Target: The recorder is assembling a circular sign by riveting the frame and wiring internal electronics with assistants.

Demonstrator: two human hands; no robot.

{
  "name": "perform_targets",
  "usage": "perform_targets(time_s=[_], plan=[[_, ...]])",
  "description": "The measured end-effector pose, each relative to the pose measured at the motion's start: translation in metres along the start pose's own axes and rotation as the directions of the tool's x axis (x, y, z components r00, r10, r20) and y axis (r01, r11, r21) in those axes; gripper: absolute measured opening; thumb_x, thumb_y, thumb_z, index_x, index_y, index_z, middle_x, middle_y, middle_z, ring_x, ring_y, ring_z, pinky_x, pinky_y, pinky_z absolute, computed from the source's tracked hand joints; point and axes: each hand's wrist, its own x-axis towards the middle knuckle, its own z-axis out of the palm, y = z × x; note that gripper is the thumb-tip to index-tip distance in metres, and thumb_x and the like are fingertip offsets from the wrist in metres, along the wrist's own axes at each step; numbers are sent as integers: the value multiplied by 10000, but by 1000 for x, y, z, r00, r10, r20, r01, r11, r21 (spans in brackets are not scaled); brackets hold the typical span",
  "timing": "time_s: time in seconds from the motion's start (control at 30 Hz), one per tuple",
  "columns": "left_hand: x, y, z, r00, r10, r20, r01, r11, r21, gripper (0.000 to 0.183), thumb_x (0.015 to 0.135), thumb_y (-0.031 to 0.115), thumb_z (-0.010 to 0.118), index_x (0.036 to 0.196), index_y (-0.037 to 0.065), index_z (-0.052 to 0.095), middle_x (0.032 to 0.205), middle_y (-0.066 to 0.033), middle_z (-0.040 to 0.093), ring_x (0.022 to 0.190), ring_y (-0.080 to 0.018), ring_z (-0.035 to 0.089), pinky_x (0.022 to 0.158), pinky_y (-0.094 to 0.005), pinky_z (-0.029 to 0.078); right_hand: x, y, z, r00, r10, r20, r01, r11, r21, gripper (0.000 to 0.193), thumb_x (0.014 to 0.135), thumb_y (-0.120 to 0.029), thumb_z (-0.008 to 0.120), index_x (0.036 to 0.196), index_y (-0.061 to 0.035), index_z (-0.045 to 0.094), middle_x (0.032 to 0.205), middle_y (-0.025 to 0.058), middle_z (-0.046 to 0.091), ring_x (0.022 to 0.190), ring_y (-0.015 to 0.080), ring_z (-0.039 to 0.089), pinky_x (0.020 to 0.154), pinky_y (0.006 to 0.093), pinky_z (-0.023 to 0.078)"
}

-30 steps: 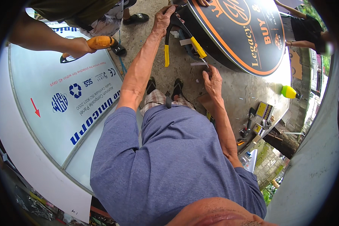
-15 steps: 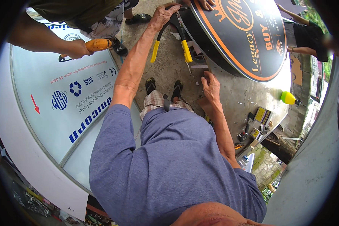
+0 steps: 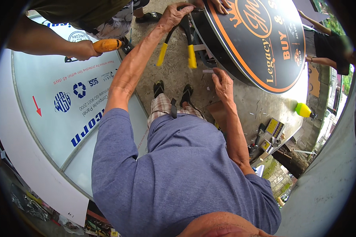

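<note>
My left hand (image 3: 177, 15) reaches to the far edge of the view, beside the dark side of a round black sign (image 3: 261, 47) with orange and white lettering. Its fingers are pinched together; what they hold is hidden. Just below it hang the long handles of a bolt-cutter-like tool (image 3: 192, 57) with yellow grips, its head out of sight. My right hand (image 3: 224, 85) is held near the table's edge, below the sign, fingers bent and partly apart, with nothing visible in it. A small white strip (image 3: 208, 71) lies close to its fingertips.
On the left, a person's hand grips an orange power tool (image 3: 108, 45) over film-covered panels (image 3: 47, 98). Another person's hand (image 3: 220, 5) rests on the sign; a third person stands at right. The table (image 3: 245, 102) bears scraps, small boxes (image 3: 273, 126) and a yellow-green bottle-like object (image 3: 303, 110).
The tool's yellow-gripped handles have shifted slightly, the right one leftward and down. My right hand has risen a little. The sign now sits slightly lower in view.
</note>
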Motion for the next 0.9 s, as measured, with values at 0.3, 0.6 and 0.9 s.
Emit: perform_targets(time_s=[0.3,0.6,0.9], plan=[[-3,-11,24,945,304,-122,-224,871,437,240,938,318,679,1063,122,738,816,-7,708,739,-77,652,600,-236,505,14,2,-9,999,-45,11,45,999,-9,249,914,-97,618,1154,-33,637,999,135,676,788,217,684,725,329,532],[-6,7,32,986,-83,-148,90,995,40,237,938,270,691,1055,68,732,897,6,690,782,-60,591,662,-215,503,58,-34,18,987,92,129,-137,901,411,538,910,-438,664,1189,21,637,1036,172,698,964,219,671,849,355,518],[-51,21,19,852,-349,390,510,718,-473,532,1000,356,527,1332,-59,496,1275,-240,584,1214,-325,577,1038,-505,472,76,-41,38,978,204,-38,-195,967,163,441,900,-423,642,1060,-13,665,848,188,682,784,319,673,733,418,504]])
